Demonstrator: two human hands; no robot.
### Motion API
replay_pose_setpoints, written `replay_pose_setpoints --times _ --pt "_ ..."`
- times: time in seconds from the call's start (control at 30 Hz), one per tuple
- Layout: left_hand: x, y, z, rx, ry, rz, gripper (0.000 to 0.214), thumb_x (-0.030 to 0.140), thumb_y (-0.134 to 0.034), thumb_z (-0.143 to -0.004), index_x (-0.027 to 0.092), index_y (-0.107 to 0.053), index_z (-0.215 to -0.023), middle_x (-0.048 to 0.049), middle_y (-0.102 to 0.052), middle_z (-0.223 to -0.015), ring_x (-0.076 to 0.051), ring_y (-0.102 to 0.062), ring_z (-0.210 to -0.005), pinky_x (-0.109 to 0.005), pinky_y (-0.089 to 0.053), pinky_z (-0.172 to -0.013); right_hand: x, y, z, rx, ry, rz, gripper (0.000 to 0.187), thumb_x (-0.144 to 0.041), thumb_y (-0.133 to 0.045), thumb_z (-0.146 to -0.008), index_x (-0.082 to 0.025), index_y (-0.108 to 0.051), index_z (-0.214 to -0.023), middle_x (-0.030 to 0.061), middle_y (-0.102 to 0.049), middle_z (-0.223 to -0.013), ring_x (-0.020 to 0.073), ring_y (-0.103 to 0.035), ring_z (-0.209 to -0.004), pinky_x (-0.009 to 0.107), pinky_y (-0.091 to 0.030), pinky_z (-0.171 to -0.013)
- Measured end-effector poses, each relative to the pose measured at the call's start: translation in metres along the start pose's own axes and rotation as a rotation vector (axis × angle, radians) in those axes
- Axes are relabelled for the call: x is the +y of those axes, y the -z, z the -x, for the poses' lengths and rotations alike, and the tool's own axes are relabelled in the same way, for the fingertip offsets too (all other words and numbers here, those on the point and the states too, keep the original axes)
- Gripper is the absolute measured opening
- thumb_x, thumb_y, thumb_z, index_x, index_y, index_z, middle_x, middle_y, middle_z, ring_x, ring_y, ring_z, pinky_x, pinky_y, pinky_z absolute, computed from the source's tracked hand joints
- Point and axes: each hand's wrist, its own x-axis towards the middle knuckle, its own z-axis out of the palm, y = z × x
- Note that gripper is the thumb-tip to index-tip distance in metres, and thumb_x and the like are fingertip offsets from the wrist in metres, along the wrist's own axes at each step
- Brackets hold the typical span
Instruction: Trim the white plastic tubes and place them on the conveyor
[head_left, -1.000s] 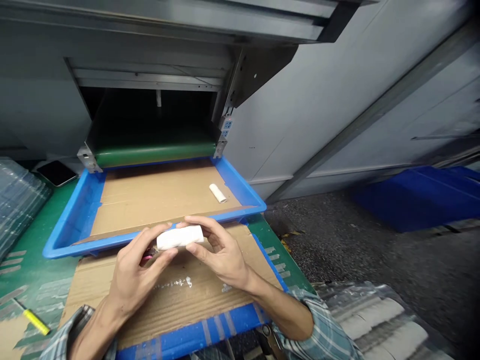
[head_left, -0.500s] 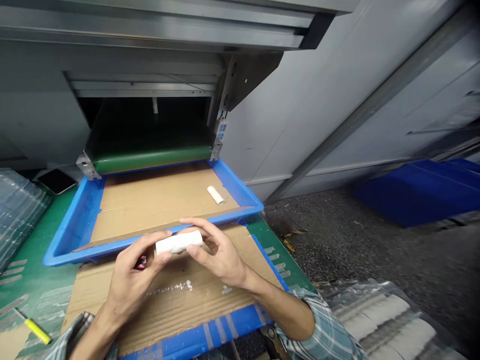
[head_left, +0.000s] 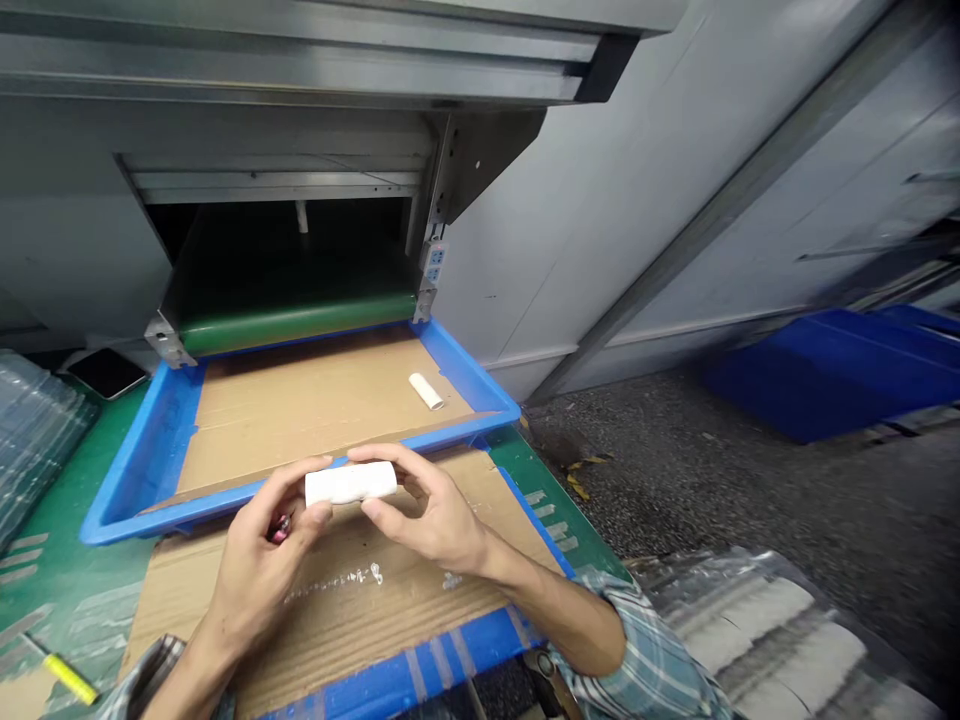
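Note:
A short white cylinder (head_left: 351,483) is held level between my two hands, above the cardboard. My left hand (head_left: 262,540) pinches its left end between thumb and fingers, and a small pink object (head_left: 280,528) shows inside that hand. At the other end, my right hand (head_left: 435,515) grips the cylinder with thumb below and fingers over the top and behind. A second white cylinder (head_left: 426,391) lies on the cardboard lining of the blue tray (head_left: 127,470), towards its right side. Farther back, another white piece (head_left: 301,217) rests on the dark green conveyor belt (head_left: 300,322).
Cardboard (head_left: 360,620) with white writing covers the near table. A yellow-handled tool (head_left: 70,679) lies on the green surface at left, a phone (head_left: 107,373) and stacked clear plastic trays (head_left: 37,440) beyond. Plastic-wrapped white goods (head_left: 780,630) sit at lower right.
The held cylinder has turned slightly between my fingers: a crease seen on its side earlier shows less now. Both hands keep their grip. The whole view has shifted a little.

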Motion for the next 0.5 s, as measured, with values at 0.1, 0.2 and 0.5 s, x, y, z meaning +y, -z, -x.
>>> replay_pose_setpoints --times 0.1,0.2,0.5 --pt "0.0033 -0.0008 0.0006 0.015 -0.01 -0.016 0.025 0.038 -0.07 -0.098 0.025 -0.075 -0.119 0.0019 -0.074 -0.082 -0.009 -0.054 -0.057 -0.017 -0.044 -0.05 -0.0009 0.0011 -0.0004 -0.013 0.027 0.018 0.044 -0.023 -0.076 -0.093 -0.028 -0.067 -0.136 0.0043 -0.076 -0.131 0.0206 -0.074 -0.117 0.038 -0.061 -0.102" --pt "0.0015 -0.0006 0.0021 -0.014 -0.031 -0.02 0.028 0.035 -0.068 -0.099 0.026 -0.073 -0.125 0.0006 -0.074 -0.089 -0.008 -0.054 -0.058 -0.017 -0.043 -0.049 -0.0022 0.0012 -0.0011 -0.009 0.057 -0.009 0.043 -0.022 -0.076 -0.095 -0.03 -0.066 -0.136 0.0029 -0.077 -0.131 0.0195 -0.074 -0.12 0.038 -0.06 -0.106" --pt "-0.0055 0.0001 0.0063 -0.01 -0.07 -0.057 0.023 0.034 -0.066 -0.102 0.024 -0.069 -0.122 -0.0031 -0.077 -0.102 -0.011 -0.065 -0.072 -0.017 -0.045 -0.054 -0.0077 0.0003 -0.0027 -0.011 0.165 0.157 0.044 -0.014 -0.075 -0.094 -0.027 -0.066 -0.134 0.0034 -0.077 -0.13 0.0206 -0.074 -0.12 0.041 -0.06 -0.109"
